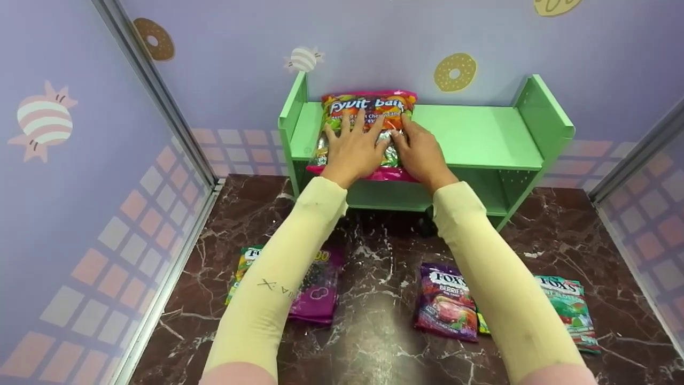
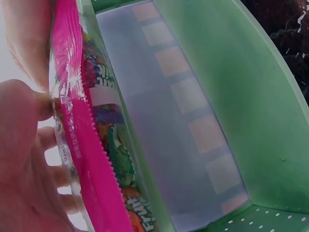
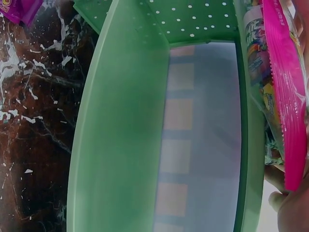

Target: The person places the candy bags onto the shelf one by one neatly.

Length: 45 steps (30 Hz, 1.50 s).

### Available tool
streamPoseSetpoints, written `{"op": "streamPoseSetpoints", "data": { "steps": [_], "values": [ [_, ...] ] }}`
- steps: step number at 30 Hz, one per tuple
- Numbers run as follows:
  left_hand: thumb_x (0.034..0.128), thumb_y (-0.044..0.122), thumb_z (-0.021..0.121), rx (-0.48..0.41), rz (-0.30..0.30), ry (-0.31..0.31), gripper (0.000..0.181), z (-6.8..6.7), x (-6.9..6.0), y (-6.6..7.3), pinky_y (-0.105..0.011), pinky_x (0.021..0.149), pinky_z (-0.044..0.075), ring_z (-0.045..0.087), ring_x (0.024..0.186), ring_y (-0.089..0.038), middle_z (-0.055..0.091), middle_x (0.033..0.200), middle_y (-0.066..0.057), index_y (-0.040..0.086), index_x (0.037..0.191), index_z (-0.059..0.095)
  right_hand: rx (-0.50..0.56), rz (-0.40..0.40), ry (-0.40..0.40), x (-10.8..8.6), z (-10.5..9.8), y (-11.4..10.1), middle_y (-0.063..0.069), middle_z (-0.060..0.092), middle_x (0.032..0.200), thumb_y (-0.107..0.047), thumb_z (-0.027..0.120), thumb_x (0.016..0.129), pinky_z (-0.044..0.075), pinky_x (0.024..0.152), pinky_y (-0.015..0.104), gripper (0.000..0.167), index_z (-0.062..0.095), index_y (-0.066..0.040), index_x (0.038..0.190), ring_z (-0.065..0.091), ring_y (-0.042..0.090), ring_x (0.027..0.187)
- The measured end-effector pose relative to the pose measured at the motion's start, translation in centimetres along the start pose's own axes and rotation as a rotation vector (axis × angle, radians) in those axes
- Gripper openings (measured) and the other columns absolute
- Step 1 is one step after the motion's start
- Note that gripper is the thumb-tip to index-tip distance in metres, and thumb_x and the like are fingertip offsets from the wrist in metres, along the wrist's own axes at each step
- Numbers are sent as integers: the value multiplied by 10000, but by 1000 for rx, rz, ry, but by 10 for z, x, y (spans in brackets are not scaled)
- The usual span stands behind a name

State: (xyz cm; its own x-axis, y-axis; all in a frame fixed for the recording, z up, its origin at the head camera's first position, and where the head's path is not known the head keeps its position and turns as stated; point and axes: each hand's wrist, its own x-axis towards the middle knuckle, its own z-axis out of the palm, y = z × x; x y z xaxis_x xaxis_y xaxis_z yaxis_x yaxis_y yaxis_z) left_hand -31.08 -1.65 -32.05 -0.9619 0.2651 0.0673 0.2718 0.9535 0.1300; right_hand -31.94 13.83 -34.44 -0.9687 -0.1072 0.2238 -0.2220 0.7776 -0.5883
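A large candy bag with pink edges [image 1: 395, 101] lies flat on the left part of the green shelf's top board [image 1: 475, 133]. My left hand [image 1: 355, 152] rests on its front with fingers spread. Beside it my right hand [image 1: 422, 152] touches the bag's right side, fingers extended. In the left wrist view the bag's pink seam [image 2: 91, 145] hangs over the board's edge, with the left hand [image 2: 24, 159] against it. The right wrist view has the pink seam [image 3: 287, 106] at the right, the right hand [image 3: 294, 208] partly cut off beside it.
On the dark marble floor [image 1: 374, 321] lie a purple bag [image 1: 320, 299] and a green-yellow bag [image 1: 248, 256], partly behind the left sleeve. A Fox's berries bag [image 1: 446, 305] and a green Fox's bag [image 1: 574, 315] lie at the right. Patterned walls [image 1: 363, 43] enclose the space.
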Motion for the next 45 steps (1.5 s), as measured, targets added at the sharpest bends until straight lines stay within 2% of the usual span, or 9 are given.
{"op": "streamPoseSetpoints", "data": {
  "steps": [6,14,26,45],
  "values": [
    [1019,538,236,6,-5,-3,567,-2,-1,-8,-694,1140,30,-42,1510,-357,36,1648,-54,384,1549,112,-22,-3,-3,2,4,-8,115,365,1550,-399,374,1036,221,1200,461,594,247,-113,1541,340,308,1435],
    [1019,533,246,-2,-6,1,564,-3,-3,-20,-692,1142,27,-43,1511,-355,41,1648,-52,382,1549,127,-65,1,-16,4,11,-17,94,337,1567,-410,366,1037,56,1211,550,602,232,-116,1545,295,252,1464],
    [1022,514,255,-5,-7,9,553,-4,-4,-33,-687,1145,20,-18,1514,-348,75,1647,-47,375,1547,152,-100,-1,-23,3,20,-28,134,345,1558,-424,350,1037,64,1206,563,615,222,-105,1547,303,274,1461],
    [1021,511,263,-17,-1,16,548,-2,-4,-41,-674,1153,24,-37,1518,-324,64,1648,-31,379,1544,164,-136,10,-12,5,27,-33,124,351,1558,-428,348,1036,91,1206,558,609,238,-110,1544,325,285,1449]
  ]
}}
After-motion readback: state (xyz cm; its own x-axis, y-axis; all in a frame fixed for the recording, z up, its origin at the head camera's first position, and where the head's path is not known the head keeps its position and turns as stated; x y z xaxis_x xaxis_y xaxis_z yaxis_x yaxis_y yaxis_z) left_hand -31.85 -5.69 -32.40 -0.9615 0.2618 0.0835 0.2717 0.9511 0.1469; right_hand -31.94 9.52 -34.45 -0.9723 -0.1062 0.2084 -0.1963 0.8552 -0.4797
